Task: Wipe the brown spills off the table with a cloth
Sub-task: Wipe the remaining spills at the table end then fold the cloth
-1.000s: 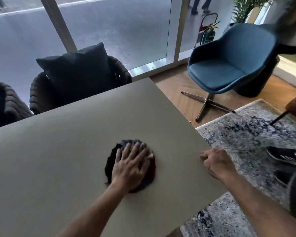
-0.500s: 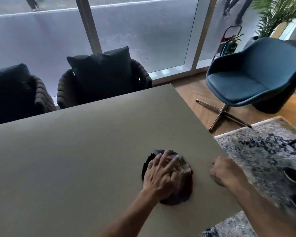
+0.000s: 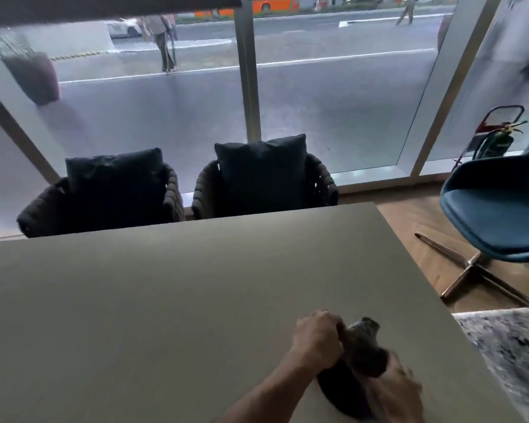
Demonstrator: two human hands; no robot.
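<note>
A broad window wall [image 3: 333,111] of smooth glass in pale upright frames fills the far side, with a grey street beyond it. In front of it the table [image 3: 165,300] spreads as a large flat slab, matte grey-beige, with straight edges and a squared far right corner. No brown marks can be made out on its visible surface. Two dark armchairs [image 3: 263,184] with ribbed, woven-looking arms and plump square cushions stand just beyond its far edge. To the right a moulded blue shell chair [image 3: 498,221] sits on slim metal legs over a wood floor, and a mottled blue-white rug [image 3: 510,355] lies beside the table's right edge.

The cloth [image 3: 364,358] is a dark, soft, crumpled bundle at the near right part of the tabletop, its lower part spread on the surface. Its long axis runs from the near edge away toward the window, and its bunched grey tip points up and away.

The left hand [image 3: 318,343] has its fingers curled round the cloth's upper part, gripping it. The right hand [image 3: 394,395] is motion-blurred against the cloth's near end; whether it grips cannot be told.
</note>
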